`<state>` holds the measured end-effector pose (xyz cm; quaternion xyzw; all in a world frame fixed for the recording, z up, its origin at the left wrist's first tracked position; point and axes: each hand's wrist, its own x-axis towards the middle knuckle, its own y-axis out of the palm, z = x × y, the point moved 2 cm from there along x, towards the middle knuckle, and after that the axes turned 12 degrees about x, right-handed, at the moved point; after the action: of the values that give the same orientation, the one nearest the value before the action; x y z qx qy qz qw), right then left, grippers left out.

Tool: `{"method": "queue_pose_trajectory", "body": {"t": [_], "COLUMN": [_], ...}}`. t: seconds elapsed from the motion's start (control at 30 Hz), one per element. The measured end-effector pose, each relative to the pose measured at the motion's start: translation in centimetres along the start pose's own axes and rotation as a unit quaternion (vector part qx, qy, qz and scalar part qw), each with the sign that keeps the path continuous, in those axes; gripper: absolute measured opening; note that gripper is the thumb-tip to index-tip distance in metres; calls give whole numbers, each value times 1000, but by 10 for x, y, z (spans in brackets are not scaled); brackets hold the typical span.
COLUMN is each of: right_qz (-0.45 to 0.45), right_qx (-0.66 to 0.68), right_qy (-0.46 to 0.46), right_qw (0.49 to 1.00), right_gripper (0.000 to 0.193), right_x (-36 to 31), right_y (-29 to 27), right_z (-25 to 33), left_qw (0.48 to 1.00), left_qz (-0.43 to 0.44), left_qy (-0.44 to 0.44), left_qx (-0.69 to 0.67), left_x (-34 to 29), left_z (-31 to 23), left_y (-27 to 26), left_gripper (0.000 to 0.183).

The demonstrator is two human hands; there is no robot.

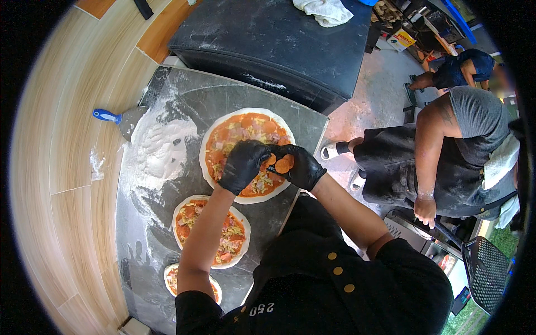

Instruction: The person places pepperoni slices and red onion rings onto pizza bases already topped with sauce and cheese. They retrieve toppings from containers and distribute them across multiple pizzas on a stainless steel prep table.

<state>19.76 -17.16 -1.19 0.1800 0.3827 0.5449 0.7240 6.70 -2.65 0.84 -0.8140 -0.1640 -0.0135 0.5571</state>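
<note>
Both my hands wear black gloves and meet above the largest pizza [219, 125], a raw round with sauce, shredded cheese, ham pieces and pepperoni. In my right hand [303, 167] are a few pepperoni slices [284, 164], held between the fingers. My left hand [243, 166] is closed, its fingertips pinching at a pepperoni slice [270, 160] right beside the right hand's fingers. Below my left wrist lies a medium pizza [231, 235] with similar toppings, partly hidden by my forearm. A smaller pizza [172, 277] sits nearer to me, largely covered by my sleeve.
Flour [159, 148] is heaped on the grey counter [146, 273] at the left, beside a blue-handled scraper [120, 118]. A dark cabinet [268, 50] bearing a white cloth [325, 11] stands beyond. At right, a co-worker [441, 151] holds a perforated pizza peel [484, 273]; another person [463, 67] bends behind.
</note>
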Motion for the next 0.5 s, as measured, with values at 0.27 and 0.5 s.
{"method": "queue_pose_trajectory", "body": {"t": [0.27, 0.5], "right_qz": [-54, -62], "right_qx": [196, 145], "right_qy": [65, 26], "right_qw": [977, 987], "right_gripper": [45, 47], "right_x": [8, 14], "right_y": [3, 6], "right_z": [11, 5], "left_qw": [977, 871], "left_qz": [-55, -66], "left_qy": [-153, -364], "left_qx": [-135, -324], "left_x": [-15, -40], "left_z": [4, -14], "left_y": [-18, 7], "left_gripper": [13, 17]}}
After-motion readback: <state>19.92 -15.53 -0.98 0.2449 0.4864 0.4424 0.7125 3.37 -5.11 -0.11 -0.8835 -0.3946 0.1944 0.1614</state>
